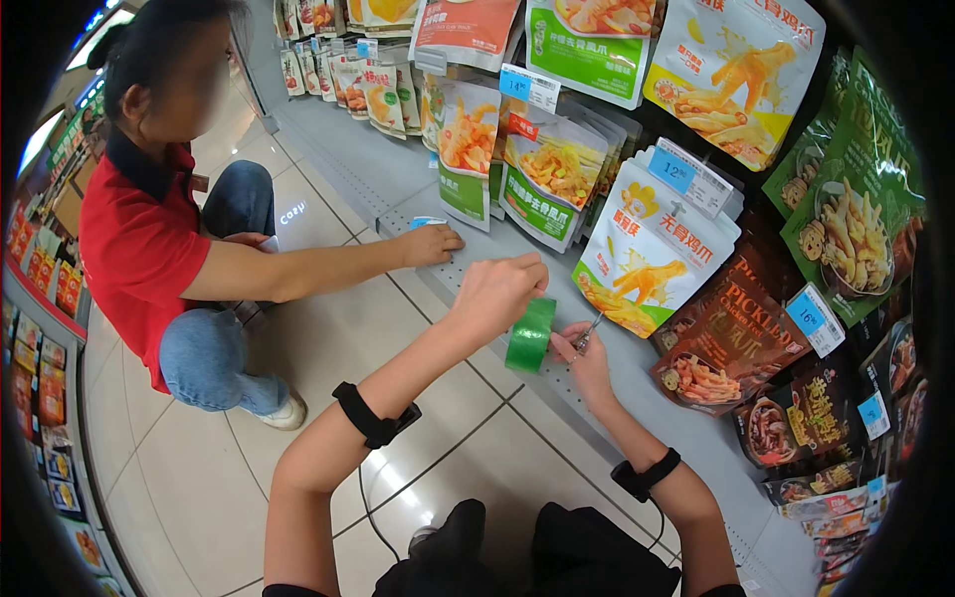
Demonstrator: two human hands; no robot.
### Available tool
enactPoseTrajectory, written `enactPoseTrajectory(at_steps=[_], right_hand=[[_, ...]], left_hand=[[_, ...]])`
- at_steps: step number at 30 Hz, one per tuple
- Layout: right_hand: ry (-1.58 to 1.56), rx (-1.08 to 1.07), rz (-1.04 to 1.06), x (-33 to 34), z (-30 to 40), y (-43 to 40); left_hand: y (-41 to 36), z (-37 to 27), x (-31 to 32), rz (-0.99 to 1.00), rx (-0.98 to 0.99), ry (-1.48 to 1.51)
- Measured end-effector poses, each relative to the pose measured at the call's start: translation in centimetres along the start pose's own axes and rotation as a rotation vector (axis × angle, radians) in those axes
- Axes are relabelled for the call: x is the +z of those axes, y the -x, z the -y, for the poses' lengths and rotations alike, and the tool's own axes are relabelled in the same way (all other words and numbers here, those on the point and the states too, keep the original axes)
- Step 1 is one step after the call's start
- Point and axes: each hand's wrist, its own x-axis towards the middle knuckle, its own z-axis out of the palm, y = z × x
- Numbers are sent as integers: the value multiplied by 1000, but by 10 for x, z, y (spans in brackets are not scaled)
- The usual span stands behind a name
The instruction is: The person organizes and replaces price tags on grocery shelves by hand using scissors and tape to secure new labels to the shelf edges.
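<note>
My left hand [498,292] is curled with the fingertips pinched together, at the upper edge of a wide roll of glossy green adhesive tape [531,336]. Its fingertips seem to grip the tape, though the hand hides the contact. On the other side of the roll, my right hand [586,362] holds a slim metal tool [584,337], probably small scissors, with its thin tip pointing up towards the hanging packets. The fingers of that hand lie close beside the tape. Both hands are over the grey perforated bottom shelf [515,280].
A person in a red shirt [149,224] squats at left, one hand [429,245] on the shelf. Hooks carry snack pouches, including a white-and-yellow pouch [649,250] and brown pouches [735,336], with price tags [690,175]. Tiled floor [418,403] lies below. Cables hang from my wrist straps [373,418].
</note>
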Motion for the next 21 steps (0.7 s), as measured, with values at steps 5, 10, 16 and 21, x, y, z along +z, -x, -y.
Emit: enactPoseTrajectory(at_steps=[5,10,16,21], right_hand=[[257,-13,-31,-26,15,7],[561,14,238,-41,67,12],[246,195,325,-51,64,17],[116,369,679,-56,78,11]], left_hand=[[2,5,2,16,28,-2],[-4,8,-5,74,29,42],[-6,4,3,116,26,32],[-12,1,2,141,36,15]])
